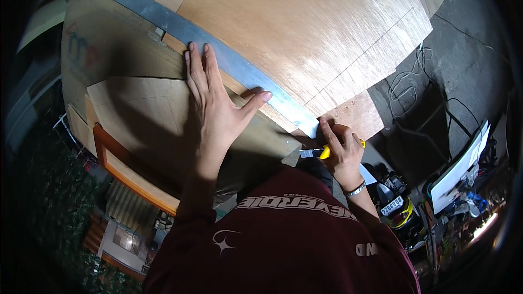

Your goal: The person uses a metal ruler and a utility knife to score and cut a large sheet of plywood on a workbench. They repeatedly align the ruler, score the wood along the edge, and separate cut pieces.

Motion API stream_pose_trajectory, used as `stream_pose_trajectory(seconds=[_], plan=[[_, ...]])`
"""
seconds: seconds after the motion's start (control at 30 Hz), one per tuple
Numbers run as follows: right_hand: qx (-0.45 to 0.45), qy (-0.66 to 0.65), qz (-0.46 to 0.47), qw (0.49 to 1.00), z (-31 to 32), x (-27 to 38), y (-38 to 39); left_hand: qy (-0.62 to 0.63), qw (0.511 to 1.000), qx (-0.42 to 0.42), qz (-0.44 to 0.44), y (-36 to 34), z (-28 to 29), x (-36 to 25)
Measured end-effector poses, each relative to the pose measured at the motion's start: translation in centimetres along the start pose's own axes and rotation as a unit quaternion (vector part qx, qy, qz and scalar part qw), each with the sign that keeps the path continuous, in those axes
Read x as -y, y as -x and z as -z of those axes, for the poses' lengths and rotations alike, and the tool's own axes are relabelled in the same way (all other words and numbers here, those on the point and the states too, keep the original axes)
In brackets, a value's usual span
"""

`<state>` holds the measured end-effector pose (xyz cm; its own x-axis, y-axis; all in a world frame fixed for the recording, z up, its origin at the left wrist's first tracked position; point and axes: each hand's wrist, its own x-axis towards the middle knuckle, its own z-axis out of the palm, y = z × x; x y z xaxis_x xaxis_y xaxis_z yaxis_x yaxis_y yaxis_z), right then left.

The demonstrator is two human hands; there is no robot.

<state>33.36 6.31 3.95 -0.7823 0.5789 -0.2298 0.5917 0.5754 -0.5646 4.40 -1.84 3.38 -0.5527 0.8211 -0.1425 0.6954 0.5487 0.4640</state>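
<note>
The person wears a dark maroon top with long sleeves. The left sleeve [190, 215] ends at the wrist; the right sleeve [381, 228] stops a little short of it, leaving the forearm bare. Pale lettering curves across the chest, a small white four-pointed star mark sits lower on the left side, and more pale letters show near the right sleeve. A thin silvery bracelet [355, 189] circles the right wrist. Both hands are bare, without gloves.

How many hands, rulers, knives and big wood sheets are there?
Hands: 2, left hand and right hand
Metal ruler: 1
Yellow utility knife: 1
Large plywood sheet: 1
Total: 5
</note>
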Motion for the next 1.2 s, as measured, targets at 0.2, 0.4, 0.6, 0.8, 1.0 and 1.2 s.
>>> stream_pose_trajectory(seconds=[0.2, 0.4, 0.6, 0.8, 1.0, 1.2], plan=[[0.013, 0.001, -0.005, 1.000, 0.5, 0.2, 0.0, -0.022, 1.000, 0.004, -0.004, -0.1, -0.8, -0.3], [0.036, -0.152, -0.065, 0.986, 2.4, 1.0, 0.0, -0.033, 0.998, 0.020, 0.041, 0.0, -0.8, -0.8], [0.084, -0.149, -0.037, 0.985, 5.9, 5.9, -6.5, -0.065, 0.996, 0.034, 0.053, 0.1, -0.3, -1.2], [0.059, -0.102, 0.146, 0.982, 1.6, 8.9, -18.0, -0.051, 0.994, 0.036, 0.084, 0.1, -0.2, -1.8], [0.050, -0.004, 0.166, 0.985, -3.1, 9.6, -25.3, -0.063, 0.982, 0.115, 0.133, -0.3, 0.2, -2.5], [0.089, 0.074, 0.117, 0.986, -2.4, 12.5, -25.1, -0.014, 0.990, 0.063, 0.123, 0.7, -0.8, -2.2]])
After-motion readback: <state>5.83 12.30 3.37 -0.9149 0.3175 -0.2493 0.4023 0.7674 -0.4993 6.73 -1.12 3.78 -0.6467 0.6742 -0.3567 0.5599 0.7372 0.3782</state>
